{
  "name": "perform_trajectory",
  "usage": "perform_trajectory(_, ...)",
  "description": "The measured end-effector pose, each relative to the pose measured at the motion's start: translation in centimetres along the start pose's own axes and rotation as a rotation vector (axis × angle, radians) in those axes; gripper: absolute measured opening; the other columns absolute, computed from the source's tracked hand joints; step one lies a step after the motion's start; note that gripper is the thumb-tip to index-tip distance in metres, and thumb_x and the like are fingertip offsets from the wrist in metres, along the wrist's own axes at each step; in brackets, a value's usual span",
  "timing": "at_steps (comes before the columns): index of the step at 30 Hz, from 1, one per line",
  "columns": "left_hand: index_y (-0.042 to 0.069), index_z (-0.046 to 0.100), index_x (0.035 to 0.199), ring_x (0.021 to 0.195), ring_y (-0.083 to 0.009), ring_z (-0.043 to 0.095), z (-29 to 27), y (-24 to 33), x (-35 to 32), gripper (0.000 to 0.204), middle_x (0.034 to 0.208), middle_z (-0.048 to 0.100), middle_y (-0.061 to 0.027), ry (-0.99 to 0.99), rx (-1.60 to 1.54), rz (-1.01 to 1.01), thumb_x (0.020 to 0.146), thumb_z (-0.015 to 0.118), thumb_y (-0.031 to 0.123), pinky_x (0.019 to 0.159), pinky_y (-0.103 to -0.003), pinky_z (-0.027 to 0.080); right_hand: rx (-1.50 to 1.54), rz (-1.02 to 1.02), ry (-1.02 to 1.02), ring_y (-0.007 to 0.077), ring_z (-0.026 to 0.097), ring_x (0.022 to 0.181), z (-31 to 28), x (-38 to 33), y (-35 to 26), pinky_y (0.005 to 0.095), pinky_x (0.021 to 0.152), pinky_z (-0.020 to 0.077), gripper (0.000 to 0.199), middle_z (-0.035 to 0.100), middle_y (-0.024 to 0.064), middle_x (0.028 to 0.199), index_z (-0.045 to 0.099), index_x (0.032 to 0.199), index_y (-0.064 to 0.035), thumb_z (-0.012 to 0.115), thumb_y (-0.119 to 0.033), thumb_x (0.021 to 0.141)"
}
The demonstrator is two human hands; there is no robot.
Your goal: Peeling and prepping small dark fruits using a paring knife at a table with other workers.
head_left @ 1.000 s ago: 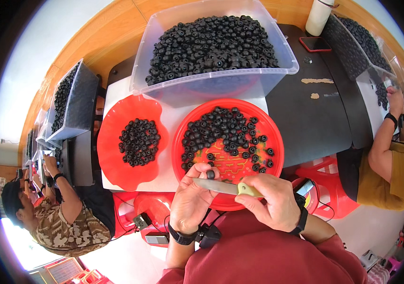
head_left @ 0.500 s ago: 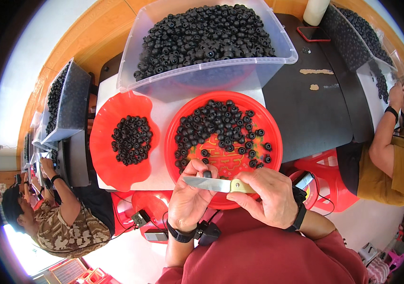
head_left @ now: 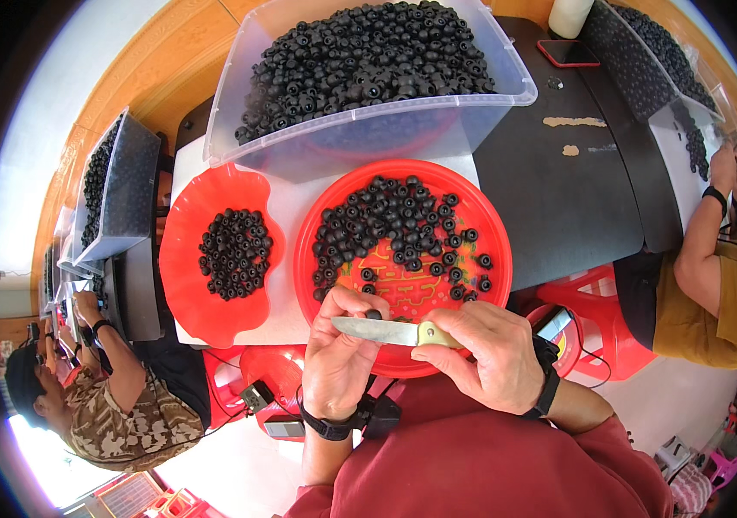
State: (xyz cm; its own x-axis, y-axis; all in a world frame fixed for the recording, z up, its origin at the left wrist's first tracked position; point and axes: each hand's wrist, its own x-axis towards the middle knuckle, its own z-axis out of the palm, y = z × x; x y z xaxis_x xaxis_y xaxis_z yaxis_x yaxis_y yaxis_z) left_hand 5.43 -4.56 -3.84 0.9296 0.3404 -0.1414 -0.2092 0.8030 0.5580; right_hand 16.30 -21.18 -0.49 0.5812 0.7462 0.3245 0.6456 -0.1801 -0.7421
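My left hand (head_left: 338,358) pinches a small black hollow bead-like piece (head_left: 374,314) between thumb and fingers. My right hand (head_left: 491,356) grips the pale yellow-green handle of a folding knife (head_left: 386,331), its blade pointing left across the left fingers, close beside the black piece. Whether the edge touches the piece cannot be made out. Just beyond both hands sits a round red tray (head_left: 494,224) with a printed bottom and many loose black pieces (head_left: 390,216). To its left, a red scalloped dish (head_left: 180,250) holds a smaller heap of the same pieces (head_left: 236,255).
A large clear plastic bin (head_left: 368,129) piled with black pieces stands behind the tray. A phone (head_left: 568,53) lies on the dark table (head_left: 550,190) at the far right. Co-workers sit left (head_left: 127,380) and right (head_left: 714,293), near similar bins. Red stools (head_left: 606,328) stand below.
The whole view has shifted slightly. The knife blade has tilted a little and lies a bit higher against the left fingers; both hands keep their holds.
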Motion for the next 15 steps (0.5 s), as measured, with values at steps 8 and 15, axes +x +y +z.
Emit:
perform_trajectory(8, 0.006, 0.056, 0.1, 0.083, -0.0167, 0.053, 1.0, -0.2, -0.5, 0.011, 0.092, 0.059, -0.0097, -0.084, 0.123, -0.027, 0.093, 0.064, 0.008, 0.078, -0.03, 0.043, -0.001, 0.063, 0.128, 0.0275, 0.064, 0.064, 0.6, 1.3, 1.7, 0.0366, 0.053, 0.0493, 0.026, 0.064, 0.0103, 0.074, 0.064, 0.094, -0.0007, 0.076, -0.021, 0.082)
perform_trajectory(15, 0.007, 0.054, 0.103, 0.086, -0.0172, 0.054, 0.9, 0.4, -0.1, 0.012, 0.094, 0.058, -0.009, 0.154, 0.093, 0.017, 0.094, 0.063, 0.01, 0.084, -0.031, 0.044, 0.096, 0.109, -0.005, 0.0257, 0.064, 0.061, -0.7, 0.3, 0.1, 0.0349, 0.053, 0.0493, 0.029, 0.065, 0.0117, 0.074, 0.065, 0.092, -0.0001, 0.078, -0.023, 0.081)
